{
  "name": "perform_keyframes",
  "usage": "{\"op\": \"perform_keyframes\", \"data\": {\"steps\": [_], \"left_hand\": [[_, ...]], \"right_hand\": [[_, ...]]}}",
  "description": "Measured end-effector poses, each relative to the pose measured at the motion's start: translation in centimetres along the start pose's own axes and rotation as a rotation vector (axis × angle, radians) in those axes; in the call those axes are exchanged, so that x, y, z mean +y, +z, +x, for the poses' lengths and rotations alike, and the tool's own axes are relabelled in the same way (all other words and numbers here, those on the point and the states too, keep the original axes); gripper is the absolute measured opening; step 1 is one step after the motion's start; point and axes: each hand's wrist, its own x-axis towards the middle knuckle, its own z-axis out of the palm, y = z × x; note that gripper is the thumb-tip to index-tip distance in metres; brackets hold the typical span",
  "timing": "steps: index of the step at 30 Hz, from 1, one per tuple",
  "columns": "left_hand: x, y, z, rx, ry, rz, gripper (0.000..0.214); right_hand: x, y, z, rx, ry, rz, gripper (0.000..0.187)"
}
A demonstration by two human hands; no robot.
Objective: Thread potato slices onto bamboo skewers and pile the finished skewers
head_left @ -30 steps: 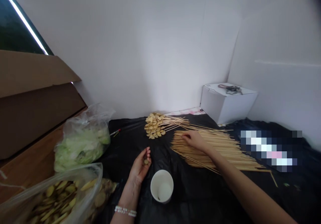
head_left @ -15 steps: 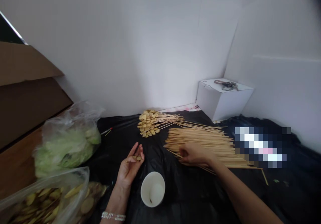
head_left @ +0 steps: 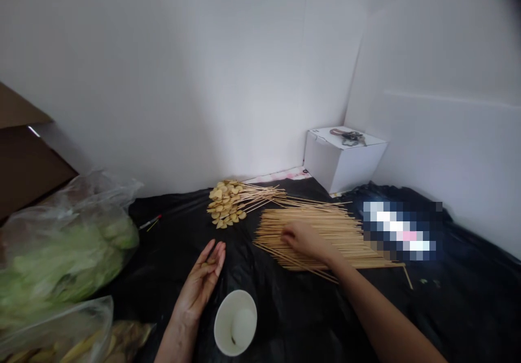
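Note:
My left hand (head_left: 202, 276) is palm up beside the white cup, fingers curled and thumb folded over a thin slice (head_left: 210, 261) that looks like potato. My right hand (head_left: 303, 238) reaches down onto a wide spread of wooden skewers (head_left: 334, 224), its fingers pinched together at their left part. Whether a skewer is between those fingertips is hidden. Beyond my hands lie several skewers with potato slices (head_left: 226, 203) threaded on their left ends. The white cup (head_left: 222, 319) stands near me between my arms, with a small dark bit inside.
At left sits a clear bag of pale green leaves (head_left: 77, 260), with an open bag of potato slices (head_left: 61, 346) nearer me. A pen (head_left: 150, 222) lies on the black sheet (head_left: 277, 309). A white box (head_left: 342, 159) with keys on top stands by the back wall.
My view has turned, so most things sit further left and the leaf bag has come nearer. Over the skewers, my right hand has shifted slightly away from me. My left hand still keeps the slice.

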Motion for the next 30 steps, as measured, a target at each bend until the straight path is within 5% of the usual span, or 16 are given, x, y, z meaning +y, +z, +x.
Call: {"op": "perform_keyframes", "data": {"steps": [2,7,13,20,26,30], "left_hand": [[-0.2,0.1,0.0,0.008,0.012,0.013,0.059],[-0.8,-0.1,0.1,-0.004,-0.005,0.094,0.038],[-0.9,0.1,-0.3,-0.018,-0.046,0.154,0.033],[-0.7,0.3,-0.4,0.006,-0.083,0.163,0.035],[-0.5,0.2,-0.4,-0.021,-0.083,0.129,0.041],[-0.4,0.3,-0.4,-0.03,-0.063,0.1,0.043]], "right_hand": [[1.5,0.2,0.5,0.161,0.14,-0.072,0.023],[4.1,1.2,1.0,0.258,0.226,-0.144,0.026],[3.9,1.3,0.7,0.231,0.184,-0.234,0.019],[3.0,-0.3,0.1,0.13,0.049,-0.089,0.015],[4.4,-1.1,0.2,0.337,0.185,-0.033,0.018],[4.9,-1.3,0.2,0.355,0.236,-0.028,0.02]]}}
